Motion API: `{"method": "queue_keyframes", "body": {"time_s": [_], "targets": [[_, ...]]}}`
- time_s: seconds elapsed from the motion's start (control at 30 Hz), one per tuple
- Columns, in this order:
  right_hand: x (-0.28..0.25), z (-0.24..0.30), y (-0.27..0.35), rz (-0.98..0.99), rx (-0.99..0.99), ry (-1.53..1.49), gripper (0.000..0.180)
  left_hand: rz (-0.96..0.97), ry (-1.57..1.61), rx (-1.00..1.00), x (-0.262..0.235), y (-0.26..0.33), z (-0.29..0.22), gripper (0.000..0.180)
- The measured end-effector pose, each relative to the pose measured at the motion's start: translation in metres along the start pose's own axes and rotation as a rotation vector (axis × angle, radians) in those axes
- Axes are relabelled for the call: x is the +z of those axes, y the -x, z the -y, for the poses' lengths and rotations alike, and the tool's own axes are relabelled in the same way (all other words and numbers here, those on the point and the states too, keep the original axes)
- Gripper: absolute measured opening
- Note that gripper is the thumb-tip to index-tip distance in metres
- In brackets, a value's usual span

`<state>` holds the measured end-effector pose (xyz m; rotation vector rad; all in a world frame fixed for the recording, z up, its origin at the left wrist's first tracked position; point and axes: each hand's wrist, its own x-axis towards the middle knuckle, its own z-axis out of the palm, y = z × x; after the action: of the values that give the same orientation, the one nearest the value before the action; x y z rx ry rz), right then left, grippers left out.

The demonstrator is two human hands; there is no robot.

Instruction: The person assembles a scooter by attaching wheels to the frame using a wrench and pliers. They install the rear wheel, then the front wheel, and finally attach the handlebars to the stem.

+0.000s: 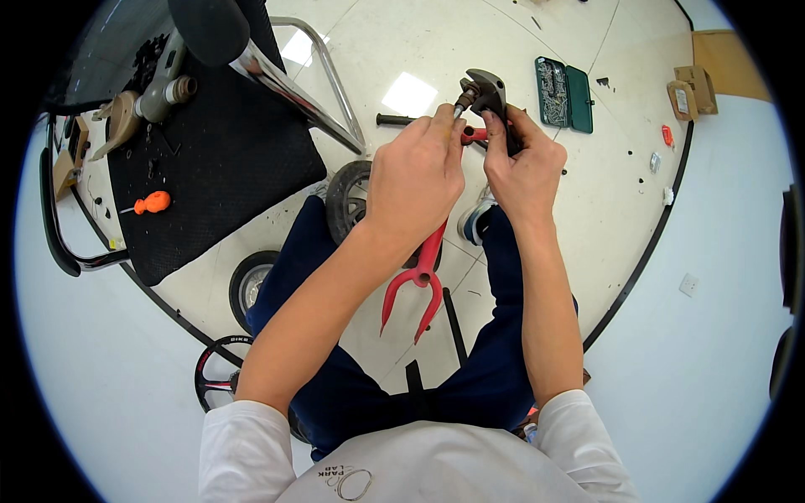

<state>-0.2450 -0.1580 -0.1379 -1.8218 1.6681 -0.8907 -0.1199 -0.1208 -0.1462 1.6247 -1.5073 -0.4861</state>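
Both hands' fingers [444,117] around wrench [490,92]

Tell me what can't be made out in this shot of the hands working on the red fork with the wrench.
- Head view: what the wrench grips is hidden by the left hand and right hand.
- Upper part of the red fork: covered by the left hand.
- Contents of the green case: too small to tell.
- Wheel by the left arm: partly hidden by the sleeve.
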Motion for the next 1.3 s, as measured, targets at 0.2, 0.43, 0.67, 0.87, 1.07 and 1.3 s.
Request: {"method": "queue_keyframes", "body": {"time_s": [0.2,0.43,0.67,0.87,1.07,1.3], "targets": [[-0.002,-0.004,-0.002,0.076,-0.029,0.098,0.018,0.175,0.134,-0.177,-0.017,-0.014,0.003,0.025],[0.005,-0.004,0.001,0.082,-0.129,0.02,0.021,0.185,-0.124,-0.095,-0.018,-0.015,0.01,0.025],[-0.002,-0.012,-0.001,0.058,-0.137,0.083,0.027,0.258,0.046,-0.167,-0.02,-0.02,0.008,0.024],[-0.008,-0.02,-0.001,-0.009,-0.247,0.05,0.029,0.315,0.046,-0.145,-0.028,-0.025,0.005,0.025],[0.0,-0.012,0.011,0.089,-0.164,0.044,0.022,0.211,-0.309,-0.003,-0.004,-0.009,0.011,0.022],[-0.011,-0.005,0.007,0.205,-0.04,0.186,0.022,0.384,-0.118,-0.019,-0.004,-0.018,0.018,0.027]]}}
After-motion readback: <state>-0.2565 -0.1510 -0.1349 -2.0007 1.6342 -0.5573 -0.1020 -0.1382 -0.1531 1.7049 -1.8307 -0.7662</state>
